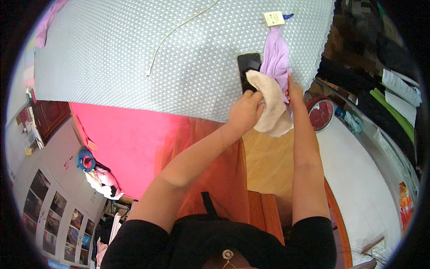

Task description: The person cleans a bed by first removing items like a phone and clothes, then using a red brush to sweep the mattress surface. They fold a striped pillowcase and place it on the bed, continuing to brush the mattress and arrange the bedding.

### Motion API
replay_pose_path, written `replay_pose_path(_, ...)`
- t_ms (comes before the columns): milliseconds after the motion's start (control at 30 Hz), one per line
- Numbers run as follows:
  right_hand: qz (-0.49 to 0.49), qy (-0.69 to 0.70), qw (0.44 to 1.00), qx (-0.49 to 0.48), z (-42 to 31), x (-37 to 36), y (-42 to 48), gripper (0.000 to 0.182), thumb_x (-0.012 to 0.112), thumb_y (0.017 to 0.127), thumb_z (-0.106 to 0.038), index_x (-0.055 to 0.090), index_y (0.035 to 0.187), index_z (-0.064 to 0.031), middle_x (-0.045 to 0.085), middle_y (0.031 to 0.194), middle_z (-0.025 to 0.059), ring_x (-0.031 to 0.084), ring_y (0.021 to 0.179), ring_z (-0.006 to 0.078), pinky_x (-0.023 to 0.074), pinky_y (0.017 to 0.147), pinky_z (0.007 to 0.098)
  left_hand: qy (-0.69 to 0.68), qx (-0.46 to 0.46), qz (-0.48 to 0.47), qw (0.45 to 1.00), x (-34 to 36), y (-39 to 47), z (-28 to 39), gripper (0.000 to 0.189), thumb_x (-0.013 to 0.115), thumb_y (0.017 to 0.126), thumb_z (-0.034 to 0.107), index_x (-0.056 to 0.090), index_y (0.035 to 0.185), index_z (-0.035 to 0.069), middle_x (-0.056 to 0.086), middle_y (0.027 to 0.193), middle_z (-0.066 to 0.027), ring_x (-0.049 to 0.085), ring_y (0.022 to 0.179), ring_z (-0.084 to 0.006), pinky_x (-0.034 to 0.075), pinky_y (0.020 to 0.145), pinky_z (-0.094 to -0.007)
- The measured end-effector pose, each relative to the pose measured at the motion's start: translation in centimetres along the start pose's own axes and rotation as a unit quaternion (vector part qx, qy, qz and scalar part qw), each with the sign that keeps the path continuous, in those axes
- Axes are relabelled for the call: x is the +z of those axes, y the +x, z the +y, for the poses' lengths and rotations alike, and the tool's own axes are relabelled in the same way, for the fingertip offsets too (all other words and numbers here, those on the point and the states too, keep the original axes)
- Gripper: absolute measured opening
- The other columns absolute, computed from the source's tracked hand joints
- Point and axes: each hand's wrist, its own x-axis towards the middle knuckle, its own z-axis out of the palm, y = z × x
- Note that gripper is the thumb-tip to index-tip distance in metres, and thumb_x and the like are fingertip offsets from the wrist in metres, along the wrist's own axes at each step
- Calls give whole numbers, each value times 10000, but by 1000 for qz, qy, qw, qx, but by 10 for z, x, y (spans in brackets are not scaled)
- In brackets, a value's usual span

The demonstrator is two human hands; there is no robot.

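My left hand [247, 109] grips the edge of a cream fleecy cloth [273, 106], which bunches and hangs past the front edge of the quilted grey cover [188, 74]. Fingers of my right hand [295, 92] close on a lavender cloth [276, 59] at its right edge; this cloth stretches away from me and partly lies behind the cream one. Whether the two cloths are joined cannot be told. Just left of them a smartphone [248, 63] with a dark screen lies on the cover, its lower part hidden by the cream cloth and my left hand.
A white charger [273, 18] with a blue plug lies beyond the lavender cloth. One pale cable [163, 42] crosses the cover. Right of my forearm stands a round red-rimmed object [320, 114]. Pink flat surface [124, 144] shows at left, near a blue plush toy [86, 159] and white cabinets [55, 198].
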Motion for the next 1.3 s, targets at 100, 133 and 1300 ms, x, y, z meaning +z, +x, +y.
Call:
replay_pose_path(100, 1, -16, 1000, 5, -2, 0, -1, 557, 605, 874, -532, 502, 542, -98, 476, 463, 31, 369, 331, 123, 252, 328, 277, 6, 59, 4, 998, 16, 5, -10, 259, 575, 818, 79, 604, 1075, 99, 547, 959, -144, 593, 881, -365, 492, 754, -449)
replay_pose_path(133, -5, -17, 1000, 8, -5, 2, -4, 543, 584, 889, -531, 501, 564, -103, 476, 474, 23, 359, 336, 116, 247, 333, 272, 34, 79, 3, 996, 7, 10, -12, 334, 579, 777, 28, 578, 1105, 92, 552, 1034, -128, 596, 905, -357, 501, 763, -451)
replay_pose_path(1300, -28, 11, 999, -19, 14, -3, 15, 207, 430, 863, -79, 540, 689, -59, 526, 543, 60, 377, 343, 134, 251, 325, 274, 211, -45, 238, 947, -70, 39, -59, 866, 814, 634, 292, 404, 1344, 12, 443, 1275, -160, 402, 1210, -348, 310, 1028, -462)
